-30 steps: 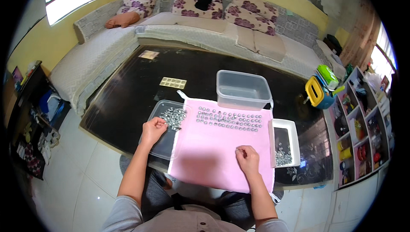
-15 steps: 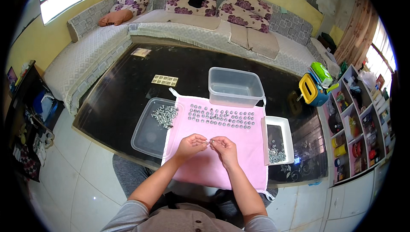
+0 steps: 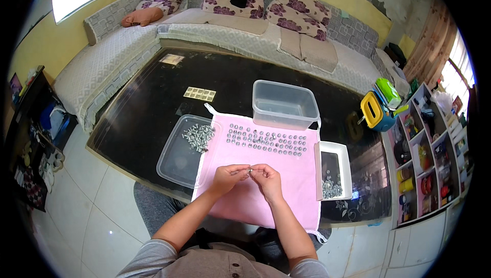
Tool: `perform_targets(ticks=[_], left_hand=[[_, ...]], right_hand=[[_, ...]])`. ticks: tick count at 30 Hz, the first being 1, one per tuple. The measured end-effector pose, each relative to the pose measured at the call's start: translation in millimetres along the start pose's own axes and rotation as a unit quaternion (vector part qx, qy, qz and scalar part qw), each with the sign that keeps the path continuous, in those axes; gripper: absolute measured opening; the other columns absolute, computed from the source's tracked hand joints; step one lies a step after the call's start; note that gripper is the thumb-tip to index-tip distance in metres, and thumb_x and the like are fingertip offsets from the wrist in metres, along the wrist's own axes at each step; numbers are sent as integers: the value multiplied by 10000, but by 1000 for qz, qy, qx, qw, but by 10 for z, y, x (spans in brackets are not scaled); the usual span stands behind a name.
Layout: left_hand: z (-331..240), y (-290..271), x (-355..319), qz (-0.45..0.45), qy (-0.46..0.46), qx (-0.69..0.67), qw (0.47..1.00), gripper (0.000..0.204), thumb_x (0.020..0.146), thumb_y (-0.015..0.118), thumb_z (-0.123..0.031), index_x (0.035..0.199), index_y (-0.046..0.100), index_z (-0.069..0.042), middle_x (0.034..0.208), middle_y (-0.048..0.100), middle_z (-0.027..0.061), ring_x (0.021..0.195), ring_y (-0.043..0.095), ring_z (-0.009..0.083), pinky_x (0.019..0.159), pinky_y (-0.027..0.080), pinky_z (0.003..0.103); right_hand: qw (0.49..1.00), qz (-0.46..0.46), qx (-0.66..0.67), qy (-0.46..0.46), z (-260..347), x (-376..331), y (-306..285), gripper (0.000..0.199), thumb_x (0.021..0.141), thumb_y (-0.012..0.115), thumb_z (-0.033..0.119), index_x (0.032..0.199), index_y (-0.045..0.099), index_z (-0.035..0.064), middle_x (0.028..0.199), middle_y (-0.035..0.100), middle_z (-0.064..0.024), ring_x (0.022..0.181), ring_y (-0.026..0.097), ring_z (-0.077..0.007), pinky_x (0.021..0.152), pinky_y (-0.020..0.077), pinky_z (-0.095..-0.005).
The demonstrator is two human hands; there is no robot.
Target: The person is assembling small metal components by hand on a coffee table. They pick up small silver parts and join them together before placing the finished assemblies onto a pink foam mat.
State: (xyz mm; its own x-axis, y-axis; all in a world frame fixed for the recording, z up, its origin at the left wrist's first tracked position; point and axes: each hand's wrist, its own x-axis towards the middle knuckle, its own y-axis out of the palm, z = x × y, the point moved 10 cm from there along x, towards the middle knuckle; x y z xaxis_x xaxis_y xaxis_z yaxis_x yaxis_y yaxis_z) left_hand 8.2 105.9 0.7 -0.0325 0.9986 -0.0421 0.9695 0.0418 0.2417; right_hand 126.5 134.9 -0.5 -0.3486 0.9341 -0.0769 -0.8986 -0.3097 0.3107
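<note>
Over the pink cloth, my left hand and my right hand meet fingertip to fingertip. Both are closed in a pinch around a small silver bolt, mostly hidden by the fingers; whether a nut is on it I cannot tell. Beyond my hands, several silver bolt pieces stand in rows on the cloth. To the left, a clear plastic lid holds a pile of loose bolts. On the right, small metal nuts or washers lie in a white box.
A clear plastic tub stands at the cloth's far edge on the black table. Farther left lies a gold sheet of squares. A yellow and blue container stands at the table's right, beside a shelf. A sofa lines the back.
My fingertips have come together and closed on the small bolt; the fingers were slightly apart before. The whole view has shifted slightly. Rows, lid and box look the same.
</note>
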Motion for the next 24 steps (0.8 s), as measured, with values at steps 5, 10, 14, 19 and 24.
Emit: perform_targets(ticks=[5, 10, 14, 19, 24], left_hand=[[19, -31, 9, -11, 8, 0, 1000, 237, 818, 577, -45, 1036, 582, 49, 891, 631, 96, 747, 595, 102, 680, 495, 201], [1, -40, 13, -17, 28, 19, 999, 232, 817, 576, -45, 1032, 588, 44, 891, 632, 97, 743, 595, 103, 675, 494, 205], [-70, -33, 0, -20, 58, 42, 997, 242, 803, 592, -43, 1036, 596, 20, 900, 630, 86, 753, 593, 99, 678, 489, 204], [-166, -2, -16, -14, 105, 106, 989, 273, 780, 618, -36, 1051, 598, -7, 929, 620, 74, 776, 588, 92, 689, 480, 196], [-123, -8, -19, -17, 75, 69, 995, 243, 784, 613, -32, 1022, 603, 13, 922, 625, 76, 777, 591, 94, 693, 481, 197]], right_hand=[[1000, 3, 17, -11, 0, 16, 21, 121, 798, 573, -13, 918, 585, -19, 804, 607, -50, 718, 561, -85, 654, 459, -183], [1000, 6, 14, -14, 3, 21, 32, 118, 800, 575, -9, 917, 581, -24, 801, 607, -53, 715, 563, -87, 648, 463, -187], [1000, 4, 23, -19, 1, 23, 38, 116, 802, 576, -4, 915, 581, -26, 791, 604, -53, 695, 557, -84, 635, 459, -184], [1000, -6, 9, -17, 25, 22, 32, 111, 798, 584, 2, 906, 587, -24, 763, 597, -44, 659, 535, -77, 606, 443, -179], [1000, 1, 14, -22, 40, 17, 48, 110, 796, 594, 15, 900, 593, -22, 741, 593, -35, 642, 522, -73, 590, 432, -181]])
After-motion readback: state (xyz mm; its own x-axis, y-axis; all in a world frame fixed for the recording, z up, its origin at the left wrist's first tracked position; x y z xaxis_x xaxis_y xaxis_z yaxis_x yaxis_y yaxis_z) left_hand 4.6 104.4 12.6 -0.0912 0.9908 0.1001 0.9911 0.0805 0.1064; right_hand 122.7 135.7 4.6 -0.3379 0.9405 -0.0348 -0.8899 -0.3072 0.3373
